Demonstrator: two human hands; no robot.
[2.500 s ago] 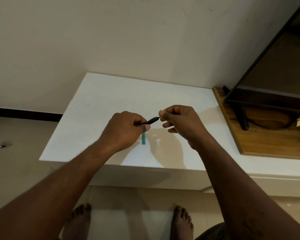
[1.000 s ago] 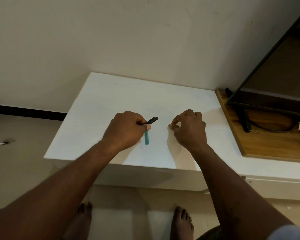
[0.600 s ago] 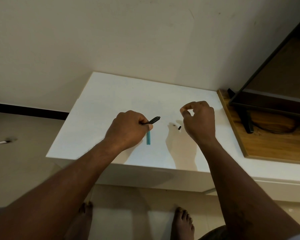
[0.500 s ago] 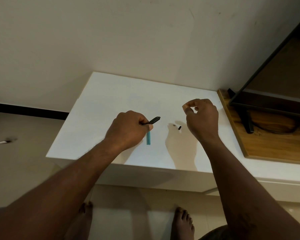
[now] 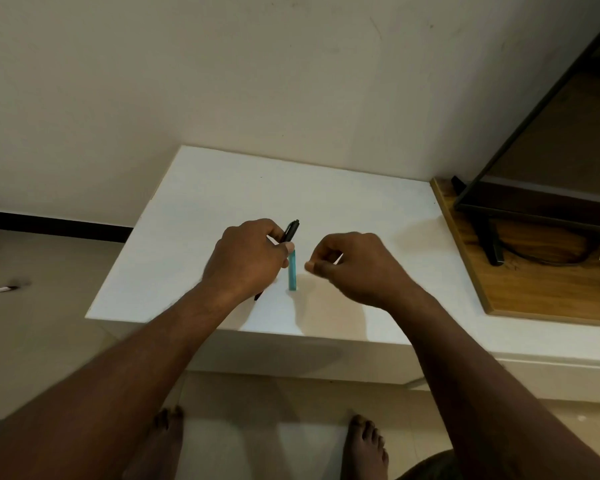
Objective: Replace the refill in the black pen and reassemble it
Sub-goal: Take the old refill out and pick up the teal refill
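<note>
We see the left hand (image 5: pixel 246 259) closed in a fist around the black pen (image 5: pixel 290 231), whose far end juts out past the thumb over the white worktop (image 5: pixel 201 216). The right hand (image 5: pixel 357 265) hovers just right of it, fingers curled and pinched together; whether it holds anything we cannot tell. A teal stick (image 5: pixel 292 271) lies between the hands. No writing is legible

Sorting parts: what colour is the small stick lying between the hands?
Teal stick, head view.
</note>
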